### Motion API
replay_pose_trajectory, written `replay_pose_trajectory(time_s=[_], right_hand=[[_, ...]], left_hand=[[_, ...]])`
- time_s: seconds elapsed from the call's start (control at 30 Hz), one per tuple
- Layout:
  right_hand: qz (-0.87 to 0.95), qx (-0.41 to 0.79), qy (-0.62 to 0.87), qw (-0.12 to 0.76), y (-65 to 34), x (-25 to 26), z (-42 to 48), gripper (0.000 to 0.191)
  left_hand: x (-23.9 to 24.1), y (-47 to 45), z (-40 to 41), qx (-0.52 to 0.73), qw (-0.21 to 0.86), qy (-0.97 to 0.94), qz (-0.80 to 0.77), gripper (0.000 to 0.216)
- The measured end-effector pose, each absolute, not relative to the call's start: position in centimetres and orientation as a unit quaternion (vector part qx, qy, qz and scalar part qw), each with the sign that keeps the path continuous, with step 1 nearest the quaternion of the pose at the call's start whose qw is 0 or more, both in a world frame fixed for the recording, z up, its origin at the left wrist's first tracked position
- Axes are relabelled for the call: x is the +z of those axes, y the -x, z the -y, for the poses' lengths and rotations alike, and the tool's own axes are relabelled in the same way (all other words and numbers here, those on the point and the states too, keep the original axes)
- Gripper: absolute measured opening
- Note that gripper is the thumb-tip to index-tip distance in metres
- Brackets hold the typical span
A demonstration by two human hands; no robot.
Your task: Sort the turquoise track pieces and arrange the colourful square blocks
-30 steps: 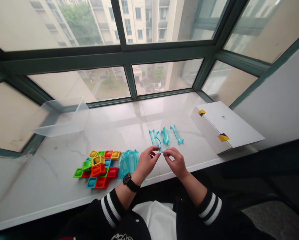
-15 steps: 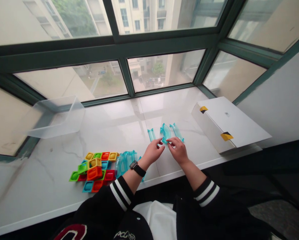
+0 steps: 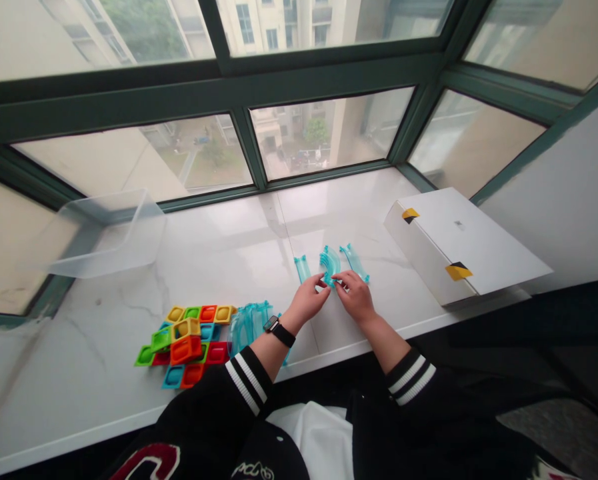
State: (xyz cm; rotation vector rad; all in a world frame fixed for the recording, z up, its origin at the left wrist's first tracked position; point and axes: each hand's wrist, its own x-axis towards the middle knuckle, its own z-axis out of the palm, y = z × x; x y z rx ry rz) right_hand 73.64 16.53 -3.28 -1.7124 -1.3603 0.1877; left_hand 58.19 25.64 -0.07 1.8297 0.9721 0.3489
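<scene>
A curved piece of clear blue plastic track (image 3: 333, 260) lies on the white marble ledge. Its near end is between my left hand (image 3: 309, 298) and my right hand (image 3: 355, 295), both closed with fingertips at that end. To its left lies a straight blue track piece (image 3: 303, 268), partly behind my left hand. Another straight blue track piece (image 3: 355, 261) slants just beyond my right hand. Beside my left forearm sits a heap of clear blue track pieces (image 3: 249, 325), partly covered by the wrist with the black watch.
Several coloured plastic blocks (image 3: 186, 348) are piled at the near left. A clear plastic bin (image 3: 113, 247) stands at the back left by the window. On the right is a white box (image 3: 471, 240) with yellow-black tape. The ledge's front edge (image 3: 329, 355) runs under my forearms.
The view has shifted slightly. Both hands stay at the near end of the curved track piece, with only small finger movement. The other pieces lie as before.
</scene>
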Motion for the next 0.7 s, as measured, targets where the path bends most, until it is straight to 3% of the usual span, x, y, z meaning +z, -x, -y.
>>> replay_pose_trajectory(time_s=[0.7], right_hand=[[0.555,0.092,0.690,0.454,-73.78,-3.60,-16.40,0.021]], left_hand=[[-0.37,-58.09,-25.59,0.147,0.499,-0.754,-0.401,0.053]])
